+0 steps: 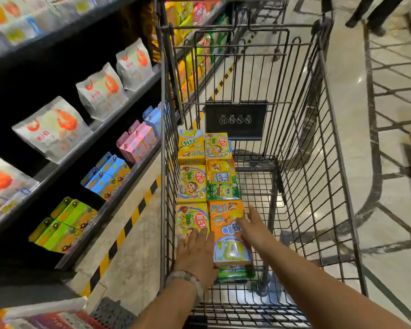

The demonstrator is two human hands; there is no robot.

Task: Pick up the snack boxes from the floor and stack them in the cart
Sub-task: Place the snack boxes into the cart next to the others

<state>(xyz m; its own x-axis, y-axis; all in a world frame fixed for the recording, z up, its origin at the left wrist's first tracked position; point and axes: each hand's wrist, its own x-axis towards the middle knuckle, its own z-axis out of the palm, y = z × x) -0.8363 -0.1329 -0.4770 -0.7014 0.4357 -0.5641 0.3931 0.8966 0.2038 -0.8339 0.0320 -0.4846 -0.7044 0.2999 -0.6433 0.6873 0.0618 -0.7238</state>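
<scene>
One cart (318, 115) holds seven snack boxes (192, 183); two hands reach in.

Left of the fingers, dark store shelves (64, 162) run along the aisle. White stand-up pouches printed with orange shrimp (54, 128) line the upper shelf. Below them sit pink cartons (138, 141), blue cartons (108, 173) and green-and-orange cartons (64, 224). A yellow-and-black hazard stripe (128, 224) edges the pale marble floor (347, 96) just beyond the shelf base. Far ahead of the fingers, to the right, someone's dark trouser legs (375, 13) stand on the tiles.
</scene>
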